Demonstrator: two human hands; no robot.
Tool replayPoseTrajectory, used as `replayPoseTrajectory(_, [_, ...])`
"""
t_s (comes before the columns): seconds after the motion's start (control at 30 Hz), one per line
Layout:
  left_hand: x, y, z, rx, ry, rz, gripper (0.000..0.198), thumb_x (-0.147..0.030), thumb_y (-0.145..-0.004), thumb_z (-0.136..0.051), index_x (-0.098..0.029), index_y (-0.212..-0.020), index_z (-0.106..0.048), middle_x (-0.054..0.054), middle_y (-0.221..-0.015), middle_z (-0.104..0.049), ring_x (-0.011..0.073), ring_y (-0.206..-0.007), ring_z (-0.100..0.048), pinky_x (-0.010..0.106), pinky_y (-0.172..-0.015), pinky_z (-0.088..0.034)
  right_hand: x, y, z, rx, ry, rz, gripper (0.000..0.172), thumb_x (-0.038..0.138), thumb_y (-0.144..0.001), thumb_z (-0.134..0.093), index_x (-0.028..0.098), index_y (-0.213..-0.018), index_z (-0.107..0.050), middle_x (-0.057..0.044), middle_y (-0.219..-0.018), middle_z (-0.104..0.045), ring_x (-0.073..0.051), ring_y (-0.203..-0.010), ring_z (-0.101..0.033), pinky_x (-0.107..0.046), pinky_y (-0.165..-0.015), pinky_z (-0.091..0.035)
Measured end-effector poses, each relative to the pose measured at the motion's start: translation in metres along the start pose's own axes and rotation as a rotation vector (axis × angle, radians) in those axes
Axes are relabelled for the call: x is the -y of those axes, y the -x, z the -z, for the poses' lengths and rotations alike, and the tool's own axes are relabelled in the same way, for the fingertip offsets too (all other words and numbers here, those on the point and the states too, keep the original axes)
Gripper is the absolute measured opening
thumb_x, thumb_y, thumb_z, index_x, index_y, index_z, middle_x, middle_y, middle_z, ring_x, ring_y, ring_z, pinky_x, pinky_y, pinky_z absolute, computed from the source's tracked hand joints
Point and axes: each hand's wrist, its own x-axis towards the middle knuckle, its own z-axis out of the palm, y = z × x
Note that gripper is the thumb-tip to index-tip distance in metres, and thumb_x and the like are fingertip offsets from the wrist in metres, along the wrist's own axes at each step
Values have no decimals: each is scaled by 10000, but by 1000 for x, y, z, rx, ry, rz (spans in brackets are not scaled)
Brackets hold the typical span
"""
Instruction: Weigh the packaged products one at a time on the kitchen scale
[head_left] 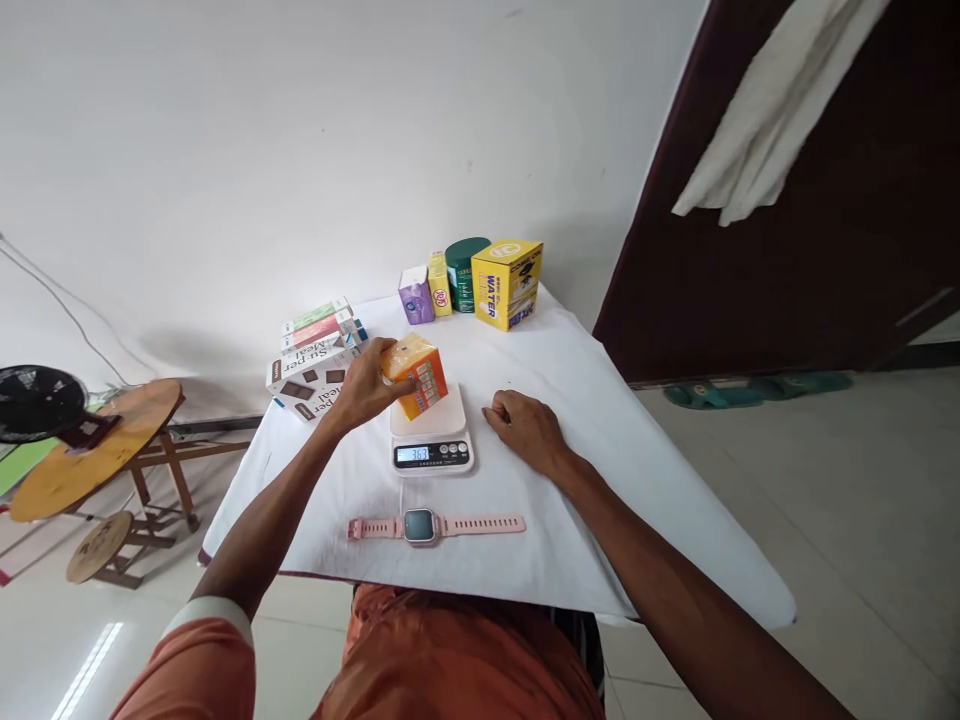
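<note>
My left hand is closed round an orange box, which sits tilted on the white platform of a small kitchen scale. The scale's display shows digits. My right hand rests on the white tablecloth just right of the scale, with its fingers curled under and nothing visible in them. A pink wristwatch lies flat near the table's front edge, between my arms.
White "Super Meal" boxes and flat cartons lie at the left. A purple box, a small yellow carton, a green tin and a yellow box stand at the back. A round wooden table stands left; green slippers lie right.
</note>
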Motion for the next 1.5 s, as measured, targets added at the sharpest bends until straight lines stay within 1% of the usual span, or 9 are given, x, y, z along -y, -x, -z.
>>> replayPoseTrajectory(0.27, [15, 9, -12, 55, -25, -28, 594, -387, -811, -789, -190, -1316, -546, 112, -1238, -683, 290, -1082, -665, 442, -953, -537, -1, 1, 0, -11, -37, 8, 288, 326, -924, -512, 256, -689, -360, 0, -689, -558, -160, -634, -487, -306, -642, -325])
replayPoseTrajectory(0.4, [18, 19, -10, 74, 4, -98, 837, -467, -795, -839, -217, -1487, -440, 152, -1446, -569, 344, -1345, -561, 489, -1120, -481, -1, 2, 0, -13, -49, 11, 292, 346, -921, -504, 259, -689, -350, -3, -681, -554, -162, -627, -482, -309, -639, -326])
replayPoseTrajectory(0.53, [22, 34, -3, -10, 101, -37, 990, -575, -809, -835, -257, -1592, -320, 173, -1552, -458, 358, -1405, -516, 531, -1150, -466, -2, 3, 0, -18, -48, 23, 296, 374, -914, -502, 261, -682, -359, -7, -672, -557, -167, -619, -491, -313, -635, -331])
replayPoseTrajectory(0.7, [31, 43, -6, -77, 181, -2, 1035, -624, -775, -854, -253, -1590, -335, 190, -1518, -485, 359, -1327, -573, 540, -1105, -500, -5, 3, -2, -20, -64, 31, 303, 421, -901, -488, 264, -670, -370, -9, -654, -555, -171, -594, -483, -320, -614, -327])
replayPoseTrajectory(0.87, [35, 31, -37, -117, 153, -26, 942, -486, -722, -918, -200, -1481, -441, 195, -1455, -564, 367, -1337, -578, 519, -1114, -494, -5, 4, -2, -15, -95, 27, 324, 465, -890, -488, 268, -656, -381, -14, -646, -563, -176, -593, -495, -322, -601, -342])
replayPoseTrajectory(1.03, [31, 26, -55, -209, 152, 82, 634, -401, -740, -887, -216, -1241, -545, 108, -1169, -710, 290, -1059, -693, 438, -898, -568, -6, 6, 0, 12, -108, 12, 340, 498, -897, -488, 267, -661, -409, -11, -645, -565, -176, -584, -497, -321, -602, -365])
replayPoseTrajectory(1.23, [45, 59, -16, -322, 263, 129, 626, -420, -722, -900, -230, -1217, -568, 72, -1137, -737, 239, -989, -706, 370, -862, -573, -7, 7, 0, 10, -105, 9, 341, 491, -899, -504, 266, -663, -406, -6, -640, -559, -171, -574, -486, -316, -589, -365])
replayPoseTrajectory(1.37, [80, 97, 17, -402, 163, 203, 611, -413, -739, -862, -235, -1240, -560, 63, -1163, -735, 235, -992, -710, 373, -873, -578, -7, 6, -1, 19, -97, 32, 338, 486, -905, -509, 265, -665, -421, -14, -657, -579, -178, -598, -513, -320, -599, -373])
replayPoseTrajectory(1.5, [124, 120, 24, -457, 35, 325, 610, -439, -725, -850, -226, -1221, -566, 67, -1122, -733, 257, -969, -702, 408, -859, -577, -8, 5, -3, -1, -84, 40, 348, 505, -897, -504, 267, -661, -408, -9, -641, -570, -178, -586, -509, -323, -603, -381])
